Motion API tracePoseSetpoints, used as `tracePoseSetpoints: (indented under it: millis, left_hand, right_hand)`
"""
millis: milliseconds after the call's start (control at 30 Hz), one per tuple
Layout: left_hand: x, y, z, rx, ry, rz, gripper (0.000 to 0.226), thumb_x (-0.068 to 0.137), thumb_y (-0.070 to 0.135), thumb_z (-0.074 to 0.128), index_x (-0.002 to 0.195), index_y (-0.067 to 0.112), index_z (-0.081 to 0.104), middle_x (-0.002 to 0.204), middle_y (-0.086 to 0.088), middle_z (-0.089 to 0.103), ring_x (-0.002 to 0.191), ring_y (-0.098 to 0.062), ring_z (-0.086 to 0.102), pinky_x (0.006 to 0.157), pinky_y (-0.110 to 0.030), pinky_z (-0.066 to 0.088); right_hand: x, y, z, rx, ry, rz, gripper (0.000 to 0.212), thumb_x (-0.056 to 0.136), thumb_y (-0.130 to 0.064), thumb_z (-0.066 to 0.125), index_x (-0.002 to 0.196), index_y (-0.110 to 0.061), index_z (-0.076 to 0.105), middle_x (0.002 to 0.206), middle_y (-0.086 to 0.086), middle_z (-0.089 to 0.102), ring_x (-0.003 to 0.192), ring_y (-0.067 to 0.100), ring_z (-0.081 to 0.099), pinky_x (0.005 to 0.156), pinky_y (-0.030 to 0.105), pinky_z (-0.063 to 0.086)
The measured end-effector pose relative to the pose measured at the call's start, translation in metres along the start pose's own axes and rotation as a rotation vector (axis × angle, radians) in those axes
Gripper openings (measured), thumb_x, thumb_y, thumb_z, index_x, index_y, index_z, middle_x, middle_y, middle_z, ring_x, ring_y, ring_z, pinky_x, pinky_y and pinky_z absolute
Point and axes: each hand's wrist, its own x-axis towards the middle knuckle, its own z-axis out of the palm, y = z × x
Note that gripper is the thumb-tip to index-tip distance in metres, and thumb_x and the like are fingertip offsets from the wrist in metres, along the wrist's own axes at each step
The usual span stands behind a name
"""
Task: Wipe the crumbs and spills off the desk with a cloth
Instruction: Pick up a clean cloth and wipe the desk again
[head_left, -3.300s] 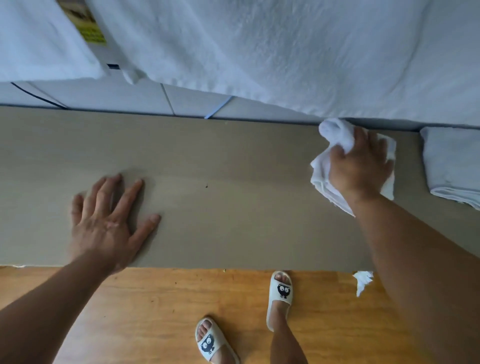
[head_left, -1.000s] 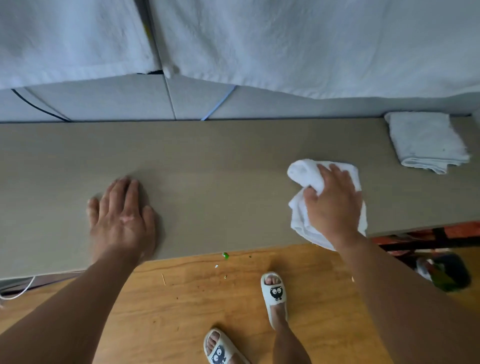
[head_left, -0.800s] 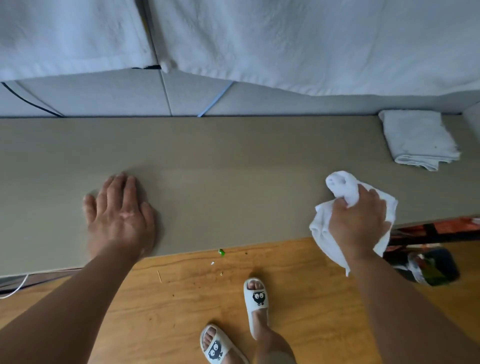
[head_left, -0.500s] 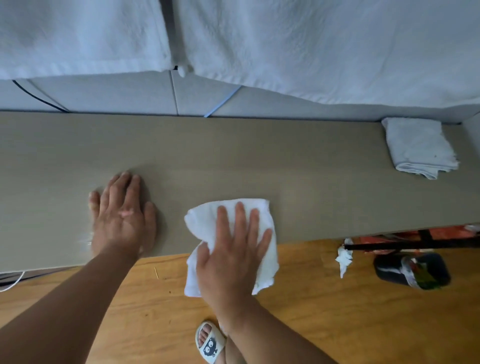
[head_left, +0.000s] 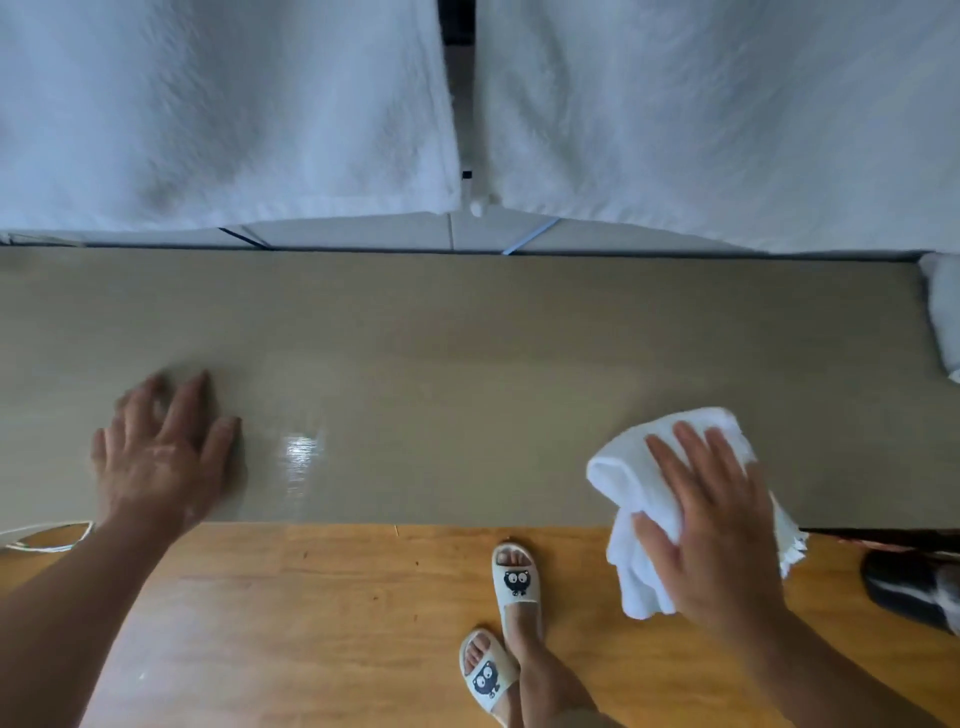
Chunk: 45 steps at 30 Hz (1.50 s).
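A grey-brown desk (head_left: 467, 353) runs across the view. My right hand (head_left: 711, 525) lies with straight fingers on a crumpled white cloth (head_left: 628, 478) at the desk's front edge on the right; part of the cloth hangs over the edge. My left hand (head_left: 161, 457) rests flat on the desk at the left, fingers spread. A wet shiny patch (head_left: 300, 457) sits just right of the left hand. I see no crumbs on the desk surface.
White towels (head_left: 234, 114) hang above the desk's back edge. A folded white cloth (head_left: 945, 312) lies at the far right end. Below is a wooden floor (head_left: 322, 623), my feet in white slippers (head_left: 514, 577), and a dark object (head_left: 909, 587) under the right end.
My right hand has swept the cloth from beside my left hand to the right along the front edge. The left hand stays planted on the desk.
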Motion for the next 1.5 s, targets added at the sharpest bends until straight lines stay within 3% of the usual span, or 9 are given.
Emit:
tracePoseSetpoints:
  millis: [200,567,767,900,1033,1100,1267,1400,1500]
  left_hand:
    - [-0.002,-0.008,0.001,-0.008,0.057,-0.046,0.074,0.093,0.074,0.024,0.154,0.034,0.032,0.162,-0.010,0.027,0.150,-0.030,0.022,0.118,-0.057,0.019]
    - [-0.002,-0.009,0.001,-0.030,0.039,-0.054,0.074,0.093,0.072,0.023,0.157,0.035,0.030,0.165,-0.009,0.023,0.153,-0.029,0.015,0.121,-0.058,0.014]
    - [0.001,-0.014,0.005,-0.050,0.003,-0.016,0.063,0.101,0.062,0.029,0.159,0.037,0.024,0.169,-0.006,0.016,0.156,-0.025,0.009,0.123,-0.060,0.009]
    - [0.004,-0.021,-0.001,-0.075,-0.046,0.028,0.062,0.101,0.059,0.029,0.160,0.039,0.021,0.169,-0.005,0.015,0.155,-0.025,0.008,0.124,-0.056,0.007]
    - [0.016,-0.058,-0.015,0.000,-0.052,0.249,0.062,0.100,0.064,0.024,0.157,0.042,0.029,0.164,-0.004,0.027,0.149,-0.028,0.022,0.122,-0.051,0.017]
    - [0.024,-0.086,-0.019,0.050,-0.046,0.320,0.070,0.093,0.072,0.019,0.156,0.043,0.030,0.164,-0.005,0.028,0.149,-0.029,0.023,0.121,-0.053,0.019]
    - [0.041,-0.124,-0.017,0.073,-0.072,0.286,0.081,0.085,0.083,0.009,0.158,0.047,0.012,0.170,-0.005,0.011,0.157,-0.025,0.004,0.122,-0.060,0.011]
    - [0.040,-0.123,-0.012,0.048,-0.046,0.270,0.082,0.086,0.084,0.009,0.159,0.047,0.012,0.171,-0.004,0.011,0.158,-0.025,0.002,0.123,-0.061,0.005]
    - [0.040,-0.123,-0.011,0.037,-0.020,0.254,0.080,0.087,0.084,0.014,0.158,0.047,0.016,0.171,-0.002,0.012,0.158,-0.024,0.004,0.123,-0.060,0.004]
  right_hand:
    - [0.002,-0.058,0.019,0.068,0.133,0.285,0.068,0.090,-0.047,0.045,0.147,-0.010,0.053,0.159,0.016,0.043,0.149,0.044,0.033,0.115,0.069,0.026]
    - [0.031,-0.264,0.043,0.127,0.074,0.112,0.077,0.084,-0.047,0.054,0.155,-0.019,0.047,0.166,0.014,0.033,0.155,0.042,0.025,0.118,0.071,0.021]
    - [0.048,-0.354,0.054,0.147,0.059,0.173,0.076,0.083,-0.045,0.053,0.155,-0.022,0.045,0.167,0.012,0.032,0.156,0.040,0.021,0.120,0.069,0.017]
    - [0.047,-0.361,0.055,0.130,0.067,0.150,0.071,0.085,-0.046,0.050,0.152,-0.025,0.048,0.165,0.007,0.037,0.155,0.035,0.027,0.121,0.065,0.020]
    - [0.038,-0.317,0.048,0.112,0.051,0.095,0.065,0.088,-0.047,0.043,0.150,-0.030,0.049,0.164,-0.002,0.039,0.154,0.028,0.031,0.120,0.062,0.027]
    - [0.034,-0.287,0.044,0.100,0.054,0.205,0.067,0.088,-0.049,0.038,0.151,-0.030,0.048,0.164,-0.002,0.039,0.153,0.028,0.032,0.119,0.062,0.028]
    - [0.043,-0.229,0.037,0.126,0.041,0.478,0.064,0.094,-0.051,0.036,0.155,-0.030,0.038,0.166,-0.002,0.033,0.156,0.029,0.022,0.121,0.061,0.024]
    - [0.055,-0.270,0.041,0.178,0.107,0.768,0.059,0.101,-0.043,0.047,0.157,-0.028,0.035,0.168,0.003,0.028,0.157,0.031,0.016,0.122,0.065,0.016]
    - [0.048,-0.344,0.050,0.125,0.132,0.634,0.063,0.096,-0.046,0.045,0.156,-0.025,0.041,0.166,0.009,0.034,0.155,0.037,0.024,0.119,0.068,0.022]
